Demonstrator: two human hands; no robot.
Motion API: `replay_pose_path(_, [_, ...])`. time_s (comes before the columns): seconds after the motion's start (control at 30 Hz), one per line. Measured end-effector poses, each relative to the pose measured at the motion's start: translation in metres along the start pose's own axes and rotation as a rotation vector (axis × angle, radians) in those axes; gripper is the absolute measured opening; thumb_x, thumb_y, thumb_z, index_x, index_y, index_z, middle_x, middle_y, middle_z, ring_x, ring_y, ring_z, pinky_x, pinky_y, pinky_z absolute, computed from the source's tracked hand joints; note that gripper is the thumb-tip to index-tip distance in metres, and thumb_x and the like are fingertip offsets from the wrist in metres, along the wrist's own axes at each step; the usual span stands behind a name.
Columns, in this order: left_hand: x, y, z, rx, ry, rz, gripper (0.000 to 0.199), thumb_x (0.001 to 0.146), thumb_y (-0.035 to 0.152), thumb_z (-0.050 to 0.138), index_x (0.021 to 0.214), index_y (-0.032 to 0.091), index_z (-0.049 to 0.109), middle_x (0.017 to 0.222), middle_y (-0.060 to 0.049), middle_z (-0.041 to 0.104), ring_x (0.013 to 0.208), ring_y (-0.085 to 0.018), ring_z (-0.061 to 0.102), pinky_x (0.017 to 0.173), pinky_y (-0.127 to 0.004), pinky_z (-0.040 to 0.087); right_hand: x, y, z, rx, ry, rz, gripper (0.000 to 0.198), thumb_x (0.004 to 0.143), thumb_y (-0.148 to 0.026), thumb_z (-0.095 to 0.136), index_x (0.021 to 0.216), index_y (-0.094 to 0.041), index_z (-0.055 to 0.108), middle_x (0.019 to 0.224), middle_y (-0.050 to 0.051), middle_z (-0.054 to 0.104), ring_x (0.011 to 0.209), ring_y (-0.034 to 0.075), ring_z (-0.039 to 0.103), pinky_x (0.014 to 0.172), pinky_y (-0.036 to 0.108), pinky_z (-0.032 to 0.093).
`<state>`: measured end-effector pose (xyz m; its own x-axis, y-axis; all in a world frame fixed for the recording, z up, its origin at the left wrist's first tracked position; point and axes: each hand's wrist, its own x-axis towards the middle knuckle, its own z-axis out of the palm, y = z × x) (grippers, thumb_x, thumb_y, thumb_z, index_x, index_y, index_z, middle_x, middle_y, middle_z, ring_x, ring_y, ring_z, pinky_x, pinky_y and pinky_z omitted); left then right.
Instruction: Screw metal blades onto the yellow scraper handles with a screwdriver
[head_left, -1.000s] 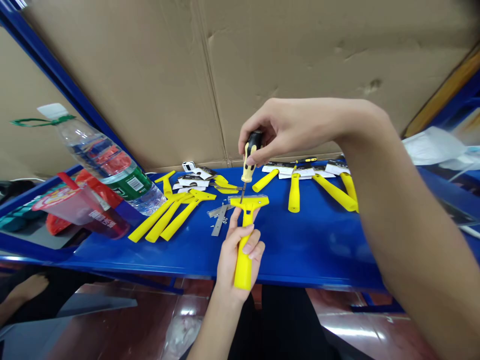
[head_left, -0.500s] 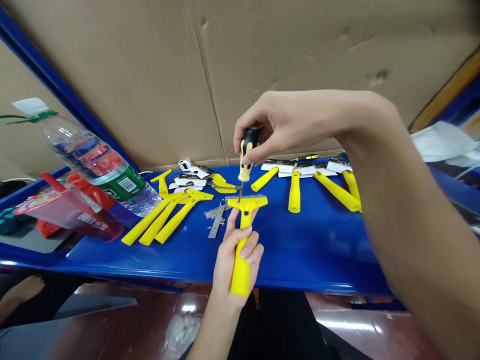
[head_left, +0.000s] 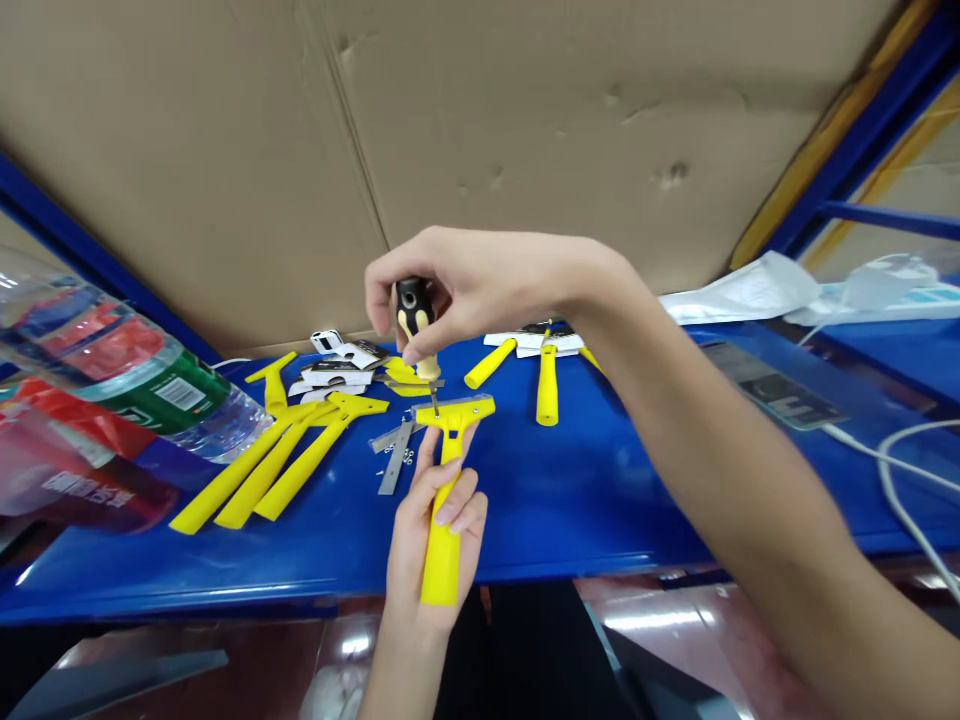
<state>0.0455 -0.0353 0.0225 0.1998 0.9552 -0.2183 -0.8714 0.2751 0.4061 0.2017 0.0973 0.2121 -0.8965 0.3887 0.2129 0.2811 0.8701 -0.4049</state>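
Note:
My left hand (head_left: 439,525) is wrapped round the handle of a yellow scraper (head_left: 442,560), its wide head pointing away from me. From above, my right hand (head_left: 450,290) grips a black and cream screwdriver (head_left: 412,315). The screwdriver's tip meets the left side of the scraper head, at a screw spot. A clear strip shows along the head's far edge. Left of the scraper lie flat metal blades (head_left: 395,458) and several small screws and nuts (head_left: 409,457). Further left, several yellow scraper handles (head_left: 300,470) lie together.
Folded cards (head_left: 334,375) and yellow head pieces (head_left: 405,375) lie behind. Carded scrapers (head_left: 547,385) rest beyond my right forearm. A water bottle (head_left: 172,390) and a red cup (head_left: 90,480) stand left. A phone (head_left: 772,385) with a white cable (head_left: 892,460) lies right, before a cardboard wall (head_left: 525,120).
The view has swung to the right, so things sit further left and the phone with its cable now shows. Both hands keep their holds, screwdriver still on the scraper head.

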Motion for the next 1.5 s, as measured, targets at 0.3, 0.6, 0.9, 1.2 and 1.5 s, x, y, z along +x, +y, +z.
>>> replay_pose_path(0.3, [-0.001,0.000,0.004,0.001,0.050,-0.008,0.057,0.104,-0.001,0.049,0.148,0.031,0.066,0.154,-0.012,0.067,0.048,0.004,0.043,0.045,-0.009,0.044,-0.001,-0.009,0.001,0.063,0.021,0.136,0.013,0.080,-0.024,0.079,0.090,-0.027,0.072,0.100,-0.004,0.079,0.099,0.019,0.068,0.077,0.028,0.048])
replay_pose_path(0.6, [0.002,-0.001,-0.003,0.006,0.007,-0.044,0.061,0.105,0.001,0.055,0.156,0.032,0.063,0.149,-0.013,0.069,0.050,0.003,0.047,0.046,-0.010,0.046,-0.003,-0.003,0.001,-0.167,0.085,0.153,0.016,0.088,-0.033,0.081,0.082,-0.025,0.069,0.092,-0.001,0.076,0.088,0.020,0.064,0.070,0.032,0.041])
replay_pose_path(0.9, [-0.003,-0.001,0.005,0.021,0.023,-0.014,0.063,0.108,0.002,0.051,0.161,0.035,0.058,0.141,-0.011,0.072,0.048,0.003,0.046,0.047,-0.011,0.048,-0.004,-0.004,-0.001,-0.081,0.037,0.131,0.013,0.085,-0.029,0.080,0.082,-0.026,0.067,0.095,-0.002,0.076,0.093,0.019,0.066,0.073,0.031,0.045])
replay_pose_path(1.2, [-0.002,-0.001,0.006,-0.049,0.032,-0.037,0.055,0.108,-0.001,0.045,0.152,0.027,0.062,0.160,-0.017,0.062,0.049,0.004,0.048,0.046,-0.011,0.047,0.001,-0.011,0.011,-0.102,0.041,0.148,0.020,0.081,-0.022,0.078,0.097,-0.026,0.067,0.113,0.000,0.077,0.101,0.022,0.063,0.073,0.032,0.041])
replay_pose_path(1.5, [-0.005,0.000,0.007,-0.065,0.044,-0.020,0.050,0.107,-0.002,0.045,0.144,0.022,0.066,0.155,-0.017,0.066,0.048,0.004,0.046,0.045,-0.011,0.045,0.001,-0.014,0.013,-0.178,0.135,0.191,0.009,0.085,-0.028,0.079,0.090,-0.025,0.072,0.100,0.001,0.078,0.102,0.022,0.065,0.074,0.031,0.045])
